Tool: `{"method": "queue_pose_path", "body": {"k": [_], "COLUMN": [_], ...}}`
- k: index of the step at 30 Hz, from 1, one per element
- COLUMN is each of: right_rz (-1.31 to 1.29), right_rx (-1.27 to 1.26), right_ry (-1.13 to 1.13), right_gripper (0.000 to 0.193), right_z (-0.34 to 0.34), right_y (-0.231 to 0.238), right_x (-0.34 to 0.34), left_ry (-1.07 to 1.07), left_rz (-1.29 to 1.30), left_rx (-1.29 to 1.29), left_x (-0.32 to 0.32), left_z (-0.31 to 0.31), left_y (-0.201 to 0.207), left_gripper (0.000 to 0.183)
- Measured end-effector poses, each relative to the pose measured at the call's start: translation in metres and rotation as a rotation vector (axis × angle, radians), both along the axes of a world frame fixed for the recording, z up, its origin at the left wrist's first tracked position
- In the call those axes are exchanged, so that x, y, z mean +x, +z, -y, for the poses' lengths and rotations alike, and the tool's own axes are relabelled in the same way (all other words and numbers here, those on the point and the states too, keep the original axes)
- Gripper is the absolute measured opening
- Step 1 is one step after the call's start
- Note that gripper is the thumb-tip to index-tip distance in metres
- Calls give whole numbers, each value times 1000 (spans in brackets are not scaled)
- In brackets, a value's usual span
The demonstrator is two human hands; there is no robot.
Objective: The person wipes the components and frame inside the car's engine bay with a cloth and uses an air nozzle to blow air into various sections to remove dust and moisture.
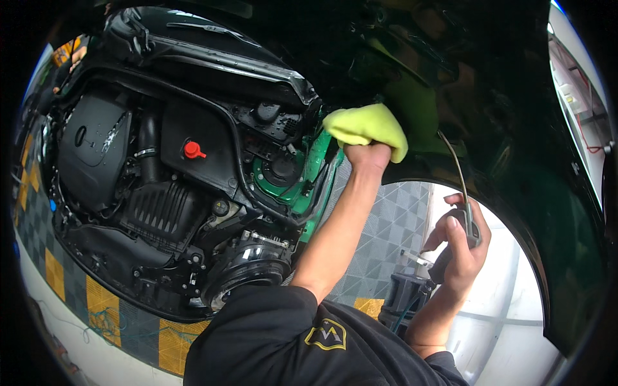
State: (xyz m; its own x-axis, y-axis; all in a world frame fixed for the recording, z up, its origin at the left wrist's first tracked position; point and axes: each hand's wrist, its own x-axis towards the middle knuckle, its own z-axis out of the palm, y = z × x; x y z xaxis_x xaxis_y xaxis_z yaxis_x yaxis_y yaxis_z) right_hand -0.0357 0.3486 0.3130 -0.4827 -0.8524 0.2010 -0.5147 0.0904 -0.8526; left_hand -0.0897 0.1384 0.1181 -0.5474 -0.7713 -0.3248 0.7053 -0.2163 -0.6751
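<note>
Patterned grey floor (380, 219) with yellow squares, much of it behind car parts. To the right, broad glossy dark green panel (515, 148), arched cut-out along lower edge. To the left, open engine bay (222, 114), crowded and mostly black. Black shirt (257, 341) across lower edge, blocking floor. Inside bay: black engine cover (93, 151) with pale streaks; ribbed black box (164, 209) lower right of it; round headlamp (254, 257) near shirt, partly blocked. Green inner bodywork (315, 157) just beside left forearm (344, 228). Dark stand (405, 293) beside right forearm (438, 318). Crumpled yellow-green cloth (367, 125) in front of panel, above arch; cannot tell contact. Left hand (370, 156) clamped on cloth, fingers mostly covered. Right hand (467, 251), well apart from left, wrapped around dark grey tool (474, 233) with thin curved tube (459, 168). Smallest: red cap (193, 150) amid bay.
</note>
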Motion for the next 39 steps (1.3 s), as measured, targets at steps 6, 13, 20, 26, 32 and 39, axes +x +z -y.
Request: {"method": "queue_pose_path", "body": {"k": [6, 13, 20, 26, 32, 39], "right_rz": [28, 89, 121, 52, 84, -71], "right_rx": [6, -23, -82, -70, -42, -87], "right_ry": [11, 33, -13, -50, -6, -135], "right_gripper": [33, 35, 37, 38, 30, 28], "right_z": [-11, -39, -45, -65, -61, -90], "right_y": [-3, 1, 8, 24, 22, 29], "right_x": [-1, 1, 17, 20, 39, 61], "left_ry": [163, 607, 997, 662, -200, 290], "left_rz": [22, 1037, 1947, 1515, 1313, 859], "left_rx": [-461, -541, -737, -1315, -1365, -1267], "left_x": [53, 203, 80, -6, 33, 96], "left_z": [-47, 29, 36, -30, -46, -75], "left_y": [53, 32, 87, 44, -42, 112], "left_gripper": [41, 43, 31, 27, 33, 22]}}
